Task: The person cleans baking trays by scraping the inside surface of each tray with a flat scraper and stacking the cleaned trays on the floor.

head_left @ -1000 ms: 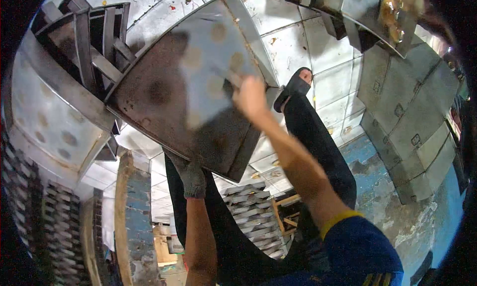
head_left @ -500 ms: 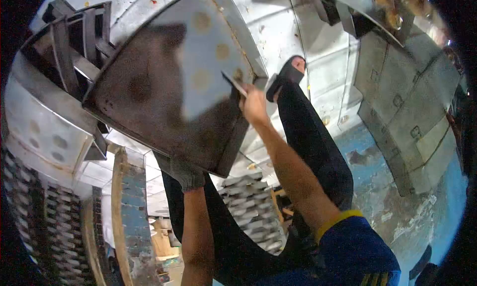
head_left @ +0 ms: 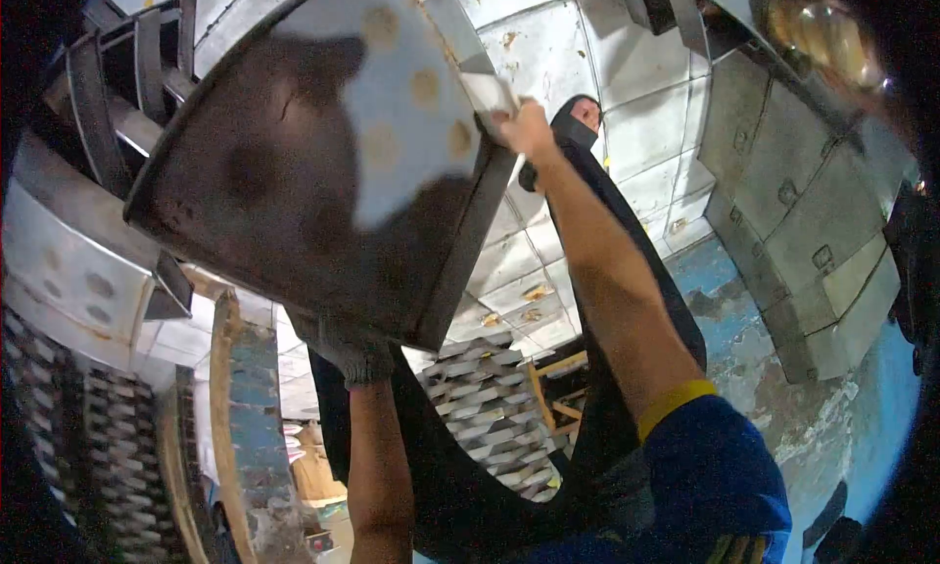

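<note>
A large metal panel with raised side edges [head_left: 294, 172] is tilted in front of me, dark over most of its face with a pale grey patch and several brown round spots. My left hand [head_left: 354, 351], in a dark grey knit glove, grips its lower edge; the fingers are partly hidden by the panel. My right hand [head_left: 529, 133], bare, is closed around a thin flat tool [head_left: 490, 96] at the panel's right edge. The tool's pale flat side shows, but its exact kind cannot be made out.
Bent metal frames [head_left: 147, 84] and a pale metal piece [head_left: 78, 280] lie at left. Stacked metal parts [head_left: 490, 407] are between my legs and at lower left. Grey metal panels [head_left: 783, 202] are at right. My sandalled foot [head_left: 581, 116] rests on the light tiled floor [head_left: 534, 65].
My right hand has moved up and right with the flat tool, from the panel's face to its right edge. The panel and my left hand have shifted slightly left in view.
</note>
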